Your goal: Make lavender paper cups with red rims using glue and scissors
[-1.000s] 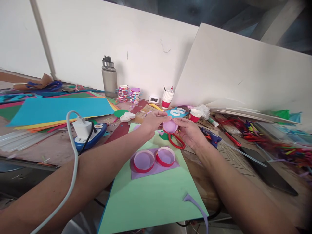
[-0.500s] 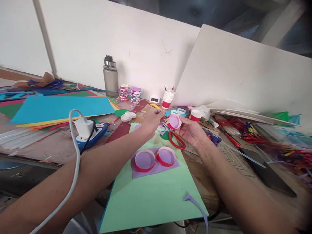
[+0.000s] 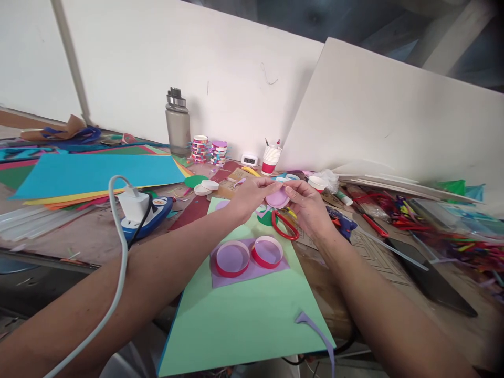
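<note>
Both my hands meet over the far end of a light green sheet. My left hand and my right hand pinch a small round purple disc from either side. Just below them lie red-handled scissors on a green paper circle. Nearer to me, two red paper rings with purple bottoms sit on a purple paper piece.
A grey water bottle, stacked tape rolls and paper cups stand along the back wall. Coloured paper sheets lie left, a white charger on a power strip with its cable nearer. A glue gun and craft sticks lie right.
My left hand has come back to the purple disc, which now lies flatter between both hands. Half a second ago only my right hand held it, tilted up.
</note>
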